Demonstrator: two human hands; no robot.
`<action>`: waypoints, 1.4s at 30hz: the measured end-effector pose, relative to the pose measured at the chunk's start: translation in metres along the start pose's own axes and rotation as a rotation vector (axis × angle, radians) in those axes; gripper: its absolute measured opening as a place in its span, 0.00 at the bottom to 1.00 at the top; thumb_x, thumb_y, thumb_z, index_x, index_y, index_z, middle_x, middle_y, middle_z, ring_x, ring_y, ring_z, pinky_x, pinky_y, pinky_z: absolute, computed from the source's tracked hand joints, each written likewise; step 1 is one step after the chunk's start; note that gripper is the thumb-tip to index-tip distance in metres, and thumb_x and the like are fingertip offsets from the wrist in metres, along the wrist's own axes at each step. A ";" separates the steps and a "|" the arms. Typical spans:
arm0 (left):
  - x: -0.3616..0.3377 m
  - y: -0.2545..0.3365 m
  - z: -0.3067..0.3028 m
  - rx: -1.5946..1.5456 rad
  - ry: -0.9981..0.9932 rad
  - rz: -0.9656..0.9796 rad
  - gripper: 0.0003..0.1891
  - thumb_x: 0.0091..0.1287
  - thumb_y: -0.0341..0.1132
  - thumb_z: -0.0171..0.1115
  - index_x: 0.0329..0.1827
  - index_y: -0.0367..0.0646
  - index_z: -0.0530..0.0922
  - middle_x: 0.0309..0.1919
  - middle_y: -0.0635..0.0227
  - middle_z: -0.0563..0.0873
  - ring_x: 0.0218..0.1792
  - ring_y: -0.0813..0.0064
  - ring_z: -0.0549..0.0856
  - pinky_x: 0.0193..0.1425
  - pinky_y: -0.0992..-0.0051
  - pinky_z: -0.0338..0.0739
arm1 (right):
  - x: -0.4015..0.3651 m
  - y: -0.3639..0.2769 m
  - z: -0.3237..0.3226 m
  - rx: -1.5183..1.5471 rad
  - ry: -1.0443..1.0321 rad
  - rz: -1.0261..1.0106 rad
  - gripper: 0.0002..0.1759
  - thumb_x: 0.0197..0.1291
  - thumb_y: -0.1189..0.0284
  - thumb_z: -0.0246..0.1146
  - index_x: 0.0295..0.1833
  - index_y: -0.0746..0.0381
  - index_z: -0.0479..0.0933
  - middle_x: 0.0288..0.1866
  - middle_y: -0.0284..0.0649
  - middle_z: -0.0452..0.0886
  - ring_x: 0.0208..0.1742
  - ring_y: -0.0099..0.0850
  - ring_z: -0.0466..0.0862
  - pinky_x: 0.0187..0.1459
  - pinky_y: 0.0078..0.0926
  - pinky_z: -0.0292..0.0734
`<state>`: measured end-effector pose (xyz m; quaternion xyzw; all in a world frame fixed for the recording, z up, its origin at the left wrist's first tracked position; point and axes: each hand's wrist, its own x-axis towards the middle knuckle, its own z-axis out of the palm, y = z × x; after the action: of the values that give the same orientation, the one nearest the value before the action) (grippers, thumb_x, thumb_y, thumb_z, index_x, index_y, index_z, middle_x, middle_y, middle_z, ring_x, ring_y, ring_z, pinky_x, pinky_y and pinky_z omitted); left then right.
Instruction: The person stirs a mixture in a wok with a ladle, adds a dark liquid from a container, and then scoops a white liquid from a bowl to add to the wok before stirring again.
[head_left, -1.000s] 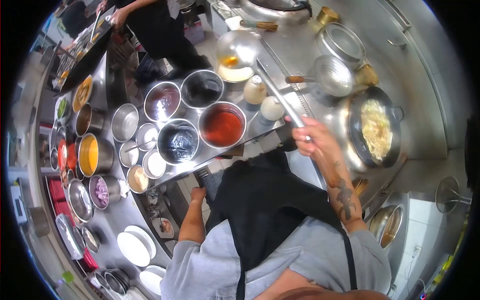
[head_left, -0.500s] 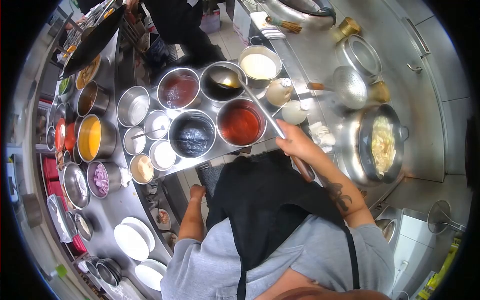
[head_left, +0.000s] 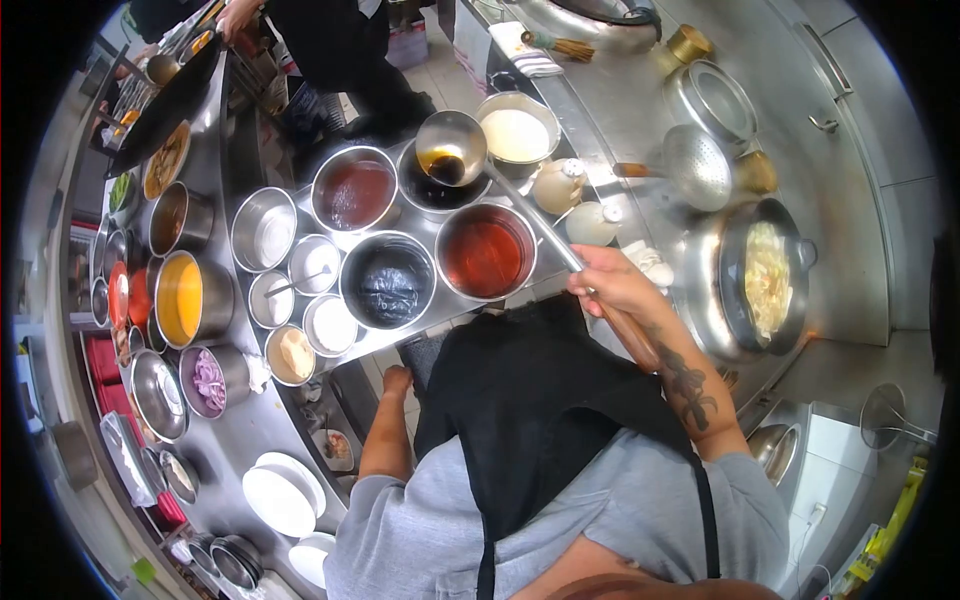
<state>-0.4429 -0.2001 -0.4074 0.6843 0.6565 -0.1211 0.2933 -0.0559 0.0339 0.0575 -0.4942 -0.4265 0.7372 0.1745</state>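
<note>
R hand point(head_left: 610, 285) clasping 1 ladle point(head_left: 450, 147) of dark sauce, above 1 dark-sauce pot point(head_left: 420, 196), L hand point(head_left: 396, 381) down low — grip unclear

The person wore a grey short-sleeved T-shirt point(head_left: 420, 530) across the lower middle of the frame, and over it a black apron point(head_left: 530, 420), broad over the chest, with narrow black straps crossing the grey cloth at bottom centre and lower right. A dark tattoo point(head_left: 688, 385) – a leafy, flower-like figure – marked the bare forearm behind the right hand point(head_left: 610, 285), right of centre.
</note>
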 end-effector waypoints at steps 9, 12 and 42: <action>0.017 0.001 -0.012 0.028 -0.062 -0.011 0.09 0.57 0.33 0.57 0.24 0.42 0.85 0.26 0.63 0.88 0.31 0.65 0.88 0.41 0.66 0.81 | -0.014 0.000 0.001 -0.021 0.037 -0.056 0.20 0.58 0.80 0.54 0.58 0.68 0.70 0.24 0.32 0.70 0.14 0.19 0.70 0.16 0.16 0.67; 0.016 0.011 -0.027 -0.074 -0.089 -0.142 0.09 0.56 0.33 0.58 0.25 0.44 0.86 0.27 0.63 0.88 0.32 0.65 0.88 0.42 0.66 0.81 | -0.017 0.000 0.001 0.001 0.026 -0.045 0.22 0.59 0.80 0.53 0.61 0.69 0.68 0.24 0.32 0.70 0.14 0.19 0.70 0.16 0.16 0.66; 0.039 -0.002 0.009 -0.371 -0.163 -0.232 0.08 0.53 0.35 0.62 0.28 0.45 0.87 0.32 0.56 0.88 0.40 0.57 0.88 0.46 0.60 0.80 | -0.037 0.021 -0.008 0.124 0.087 -0.056 0.21 0.59 0.80 0.53 0.59 0.70 0.68 0.23 0.33 0.71 0.13 0.20 0.71 0.16 0.17 0.65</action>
<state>-0.4391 -0.1726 -0.4367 0.5266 0.7158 -0.0859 0.4504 -0.0286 0.0008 0.0606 -0.5021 -0.3855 0.7347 0.2437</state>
